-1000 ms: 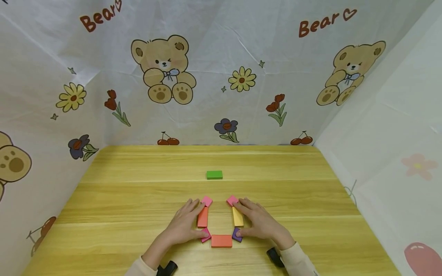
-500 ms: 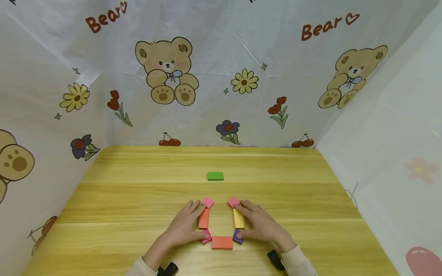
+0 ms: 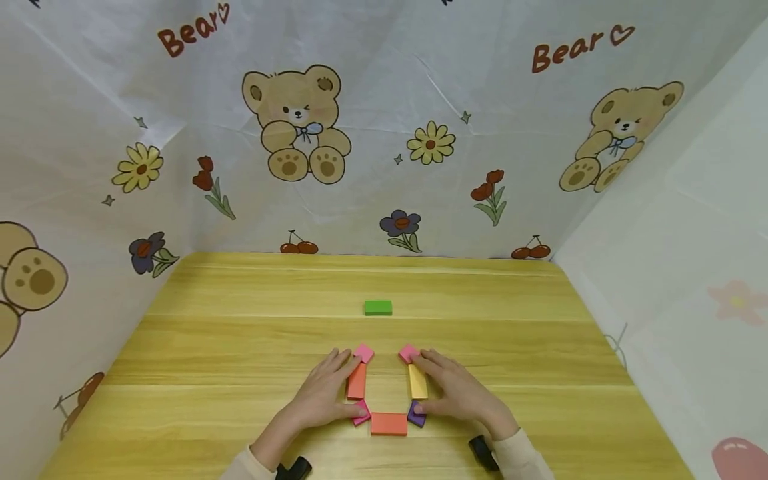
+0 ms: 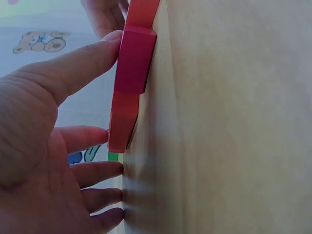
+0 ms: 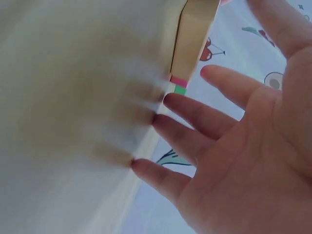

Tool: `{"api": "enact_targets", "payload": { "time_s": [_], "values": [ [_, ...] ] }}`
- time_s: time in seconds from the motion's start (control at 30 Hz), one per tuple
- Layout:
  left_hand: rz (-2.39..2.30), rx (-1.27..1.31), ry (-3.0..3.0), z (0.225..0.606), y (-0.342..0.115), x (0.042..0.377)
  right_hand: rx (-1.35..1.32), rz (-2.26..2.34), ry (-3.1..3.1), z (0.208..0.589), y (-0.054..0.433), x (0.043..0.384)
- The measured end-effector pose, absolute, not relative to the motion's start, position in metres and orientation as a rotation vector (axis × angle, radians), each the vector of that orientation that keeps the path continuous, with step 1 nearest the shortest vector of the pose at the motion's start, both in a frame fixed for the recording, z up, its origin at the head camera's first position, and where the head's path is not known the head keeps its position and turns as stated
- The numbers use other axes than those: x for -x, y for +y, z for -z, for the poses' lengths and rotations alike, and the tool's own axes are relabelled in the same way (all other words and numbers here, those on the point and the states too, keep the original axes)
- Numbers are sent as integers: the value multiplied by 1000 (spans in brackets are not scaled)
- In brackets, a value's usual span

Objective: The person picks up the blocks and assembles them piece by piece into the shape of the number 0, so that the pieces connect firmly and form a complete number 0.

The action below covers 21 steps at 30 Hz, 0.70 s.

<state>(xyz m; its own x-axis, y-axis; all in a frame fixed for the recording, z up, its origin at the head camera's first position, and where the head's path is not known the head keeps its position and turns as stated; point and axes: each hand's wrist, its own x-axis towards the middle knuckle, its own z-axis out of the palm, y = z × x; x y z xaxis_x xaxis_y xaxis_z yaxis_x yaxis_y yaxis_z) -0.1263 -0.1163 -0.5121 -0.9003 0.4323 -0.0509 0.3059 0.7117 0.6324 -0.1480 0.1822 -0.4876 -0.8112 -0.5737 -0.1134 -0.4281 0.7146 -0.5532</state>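
Observation:
In the head view, small flat blocks lie in a U on the table. An orange-red block [image 3: 389, 425] forms the bottom. The left side runs through a magenta block [image 3: 363, 421], an orange-red block [image 3: 357, 382] and a pink block [image 3: 363, 353]. Opposite are a purple block [image 3: 416, 419], a yellow block [image 3: 418, 383] and another pink block [image 3: 409, 352]. My left hand [image 3: 322, 395] rests its thumb on the magenta block, index fingertip at the left pink one. My right hand [image 3: 461, 395] touches the purple block with its thumb, index fingertip at the right pink block. Both hands' fingers are spread and fairly straight.
A green block [image 3: 378, 308] lies by itself beyond the U. The wooden table [image 3: 240, 320] meets a white cloth [image 3: 372, 80] printed with bears and flowers, which hangs behind it and along the sides. Black straps [image 3: 483, 453] sit at the wrists.
The head view has shifted slightly, so the whole scene appears a little lower and further right. Hands and blocks keep their places relative to one another.

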Motion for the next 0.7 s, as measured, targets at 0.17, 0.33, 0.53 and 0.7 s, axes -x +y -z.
{"api": "enact_targets", "payload": {
  "time_s": [0.17, 0.33, 0.53, 0.7],
  "values": [
    [-965, -594, 2716, 513, -116, 127, 787, 827, 2631, 476, 182, 163],
    [-958, -592, 2721, 511, -116, 126, 833, 823, 2761, 461, 177, 191],
    [-970, -584, 2718, 508, -116, 126, 915, 890, 2837, 455, 162, 232],
    [-966, -577, 2718, 509, -116, 125, 861, 873, 2817, 461, 146, 260]
  ]
}}
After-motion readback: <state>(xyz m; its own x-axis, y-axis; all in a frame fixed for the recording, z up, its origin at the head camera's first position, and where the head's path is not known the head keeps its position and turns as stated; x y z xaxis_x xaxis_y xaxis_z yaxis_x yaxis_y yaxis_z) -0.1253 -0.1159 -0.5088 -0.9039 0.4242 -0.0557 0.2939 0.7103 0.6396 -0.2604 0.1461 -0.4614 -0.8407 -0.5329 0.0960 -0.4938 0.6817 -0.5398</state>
